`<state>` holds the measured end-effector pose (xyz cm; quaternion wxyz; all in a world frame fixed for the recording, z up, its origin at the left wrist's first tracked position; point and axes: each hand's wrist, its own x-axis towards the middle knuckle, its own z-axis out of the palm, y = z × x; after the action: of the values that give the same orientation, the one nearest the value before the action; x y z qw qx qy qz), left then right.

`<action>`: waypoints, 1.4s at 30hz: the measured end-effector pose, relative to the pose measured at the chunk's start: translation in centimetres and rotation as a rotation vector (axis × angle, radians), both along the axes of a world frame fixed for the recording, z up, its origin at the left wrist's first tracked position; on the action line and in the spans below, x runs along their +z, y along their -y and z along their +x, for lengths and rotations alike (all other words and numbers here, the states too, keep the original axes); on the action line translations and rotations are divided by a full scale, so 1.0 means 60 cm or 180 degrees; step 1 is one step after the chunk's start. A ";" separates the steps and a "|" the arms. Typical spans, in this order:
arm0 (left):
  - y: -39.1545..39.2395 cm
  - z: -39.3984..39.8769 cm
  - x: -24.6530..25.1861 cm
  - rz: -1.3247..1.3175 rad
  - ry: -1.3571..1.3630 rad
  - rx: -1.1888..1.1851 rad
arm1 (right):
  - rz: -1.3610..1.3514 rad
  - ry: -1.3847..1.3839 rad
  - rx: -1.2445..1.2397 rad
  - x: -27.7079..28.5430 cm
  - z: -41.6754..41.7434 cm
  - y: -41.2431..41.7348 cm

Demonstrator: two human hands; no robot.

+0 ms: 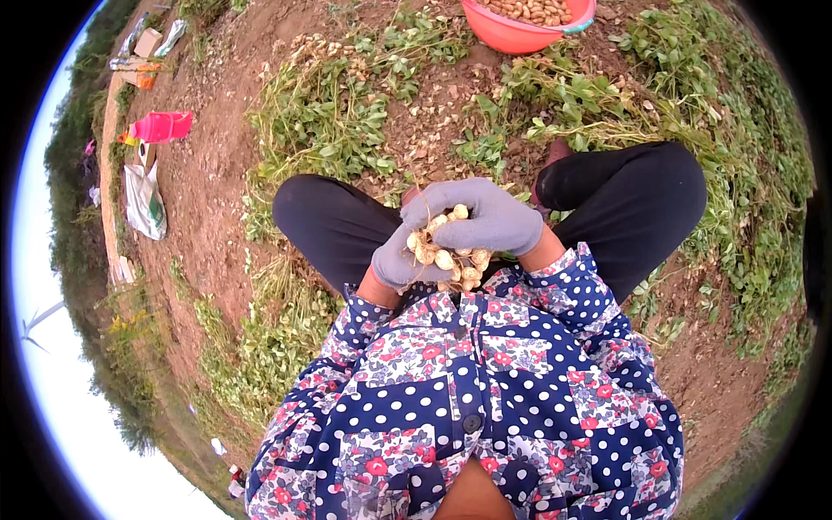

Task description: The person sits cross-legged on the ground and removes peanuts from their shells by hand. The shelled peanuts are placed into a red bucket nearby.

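Observation:
Both my hands wear grey gloves and meet in front of my lap. A cluster of peanuts (448, 257) in their shells, with thin roots, is held between them. My left hand (400, 260) cups the cluster from the left and below, its fingers partly hidden behind the pods. From the right, my right hand (494, 218) closes over the top, with a finger lying across several pods. A thin root (426, 201) sticks up past the right fingertips.
Beyond my crossed legs, a red basin (520, 32) holds many peanuts. Pulled peanut plants (331, 117) lie ahead, and more plants (728, 162) heap up on the right. Loose peanuts (318, 49) rest on the soil. A white sack (145, 201) and a pink container (161, 127) stand left.

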<state>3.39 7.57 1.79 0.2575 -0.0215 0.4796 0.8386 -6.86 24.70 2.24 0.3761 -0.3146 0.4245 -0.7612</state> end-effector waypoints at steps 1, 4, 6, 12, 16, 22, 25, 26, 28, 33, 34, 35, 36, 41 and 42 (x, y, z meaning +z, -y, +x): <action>0.000 0.000 -0.001 0.0017 0.0081 0.0140 | 0.0133 -0.0109 -0.0223 -0.002 0.004 0.002; -0.009 0.003 0.002 -0.0125 0.0352 0.0556 | 0.0381 -0.0513 -0.0952 -0.005 0.016 0.011; -0.019 -0.002 0.015 -0.0407 0.0402 0.0782 | 0.0528 -0.0896 -0.1425 -0.004 0.019 0.017; -0.042 -0.014 -0.004 -0.0534 0.0424 0.1345 | 0.1168 -0.1167 -0.2393 -0.008 0.021 0.029; -0.054 -0.006 -0.045 -0.1700 -0.0755 0.1488 | 0.1764 -0.0570 -0.2935 -0.036 -0.001 0.048; -0.063 -0.010 -0.018 -0.1020 -0.0013 0.1525 | 0.0865 0.2172 -0.2120 -0.094 -0.049 0.036; -0.049 -0.016 -0.019 -0.0517 0.0340 0.1586 | 0.0301 0.3099 -0.1658 -0.129 -0.049 0.032; -0.043 -0.020 -0.018 -0.0532 0.0274 0.1632 | 0.0048 0.3522 -0.1760 -0.155 -0.052 0.035; -0.034 -0.019 -0.017 -0.0627 0.0192 0.1683 | 0.0011 0.4241 -0.2055 -0.184 -0.060 0.031; -0.012 -0.010 0.000 -0.0880 0.0037 0.1459 | -0.0731 0.4614 -0.2320 -0.220 -0.227 0.024; -0.007 -0.002 -0.006 -0.0685 0.0054 0.1464 | -0.0638 0.4198 -0.2852 -0.157 -0.265 0.036; -0.007 0.004 -0.006 -0.0508 0.0067 0.1440 | -0.0977 0.4225 -0.2920 -0.098 -0.305 0.033; -0.012 0.000 -0.003 -0.0753 -0.0039 0.1401 | -0.1569 0.3873 -0.2730 -0.095 -0.357 0.012; -0.002 0.019 0.009 -0.0426 0.0162 0.1313 | -0.1511 0.2955 -0.2520 -0.035 -0.387 -0.004; 0.000 0.023 0.005 -0.0377 0.0194 0.1354 | -0.1308 0.2961 -0.2587 -0.038 -0.355 0.011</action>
<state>4.78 7.56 2.09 0.0874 -0.1625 0.5047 0.8433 -28.14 24.04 -0.01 0.1349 0.1680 0.1483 -0.9652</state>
